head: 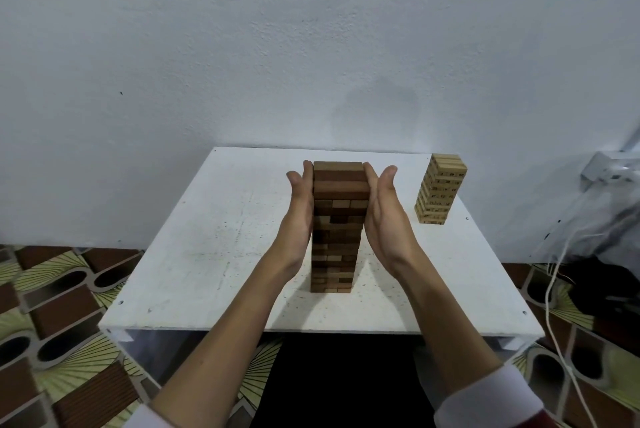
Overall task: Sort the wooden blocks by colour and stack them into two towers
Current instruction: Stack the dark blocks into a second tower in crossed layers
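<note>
The dark tower [337, 226] stands upright near the middle of the white desk [214, 254]. It is built of brown blocks, with a few paler blocks mixed into its lower layers.

Left hand [299, 216]: fingers straight and together, palm flat against the left side of the dark tower, fingertips level with its top layer.

Right hand [382, 216]: fingers straight, palm facing the right side of the dark tower, fingers touching its upper layers. Neither hand curls around a block; the 2 hands bracket the tower from both sides.

The light tower [440, 188], built of pale blocks, stands to the right of the dark tower and farther back, well apart from it and near the desk's right edge. It leans slightly in this wide view.

White cables [554, 289] hang to the right of the desk.
</note>
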`<state>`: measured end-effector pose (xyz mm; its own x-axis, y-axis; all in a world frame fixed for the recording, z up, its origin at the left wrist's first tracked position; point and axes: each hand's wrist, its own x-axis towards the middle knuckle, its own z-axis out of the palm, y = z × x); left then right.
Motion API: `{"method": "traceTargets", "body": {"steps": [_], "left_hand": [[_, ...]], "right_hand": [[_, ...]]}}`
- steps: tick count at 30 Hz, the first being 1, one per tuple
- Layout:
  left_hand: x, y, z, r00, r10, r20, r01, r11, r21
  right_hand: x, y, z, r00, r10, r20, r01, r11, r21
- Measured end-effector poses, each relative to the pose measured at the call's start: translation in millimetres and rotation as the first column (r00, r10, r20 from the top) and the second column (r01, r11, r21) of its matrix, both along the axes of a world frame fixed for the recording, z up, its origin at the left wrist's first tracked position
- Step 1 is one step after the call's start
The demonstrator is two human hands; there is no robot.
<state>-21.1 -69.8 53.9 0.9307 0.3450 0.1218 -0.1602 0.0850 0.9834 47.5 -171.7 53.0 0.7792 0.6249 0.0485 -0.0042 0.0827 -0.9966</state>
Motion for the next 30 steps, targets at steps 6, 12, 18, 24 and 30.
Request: {"method": "traceTargets", "body": {"steps": [6, 12, 18, 24, 30], "left_hand": [[3, 11, -8, 1.000, 0.005, -0.027, -0.006, 0.999, -0.042], [-5, 47, -34, 0.993, 0.102, 0.059, -0.086, 0.969, -0.233], [-11, 67, -91, 0.938, -0.053, -0.343, 0.161, 0.942, 0.295], [2, 61, -117, 0.903, -0.053, -0.427, 0.254, 0.866, 0.431], [10, 55, -132, 0.915, -0.042, -0.401, 0.256, 0.828, 0.498]], "right_hand": [[5, -2, -2, 1.000, 0.003, 0.012, -0.003, 1.000, -0.007], [28, -30, -12, 0.989, -0.133, 0.064, 0.132, 0.991, 0.014], [46, -54, -70, 0.993, 0.002, 0.115, 0.049, 0.898, -0.438], [30, -42, -101, 0.981, 0.183, 0.071, -0.109, 0.809, -0.578], [21, -23, -105, 0.958, 0.205, 0.202, -0.039, 0.788, -0.615]]}}
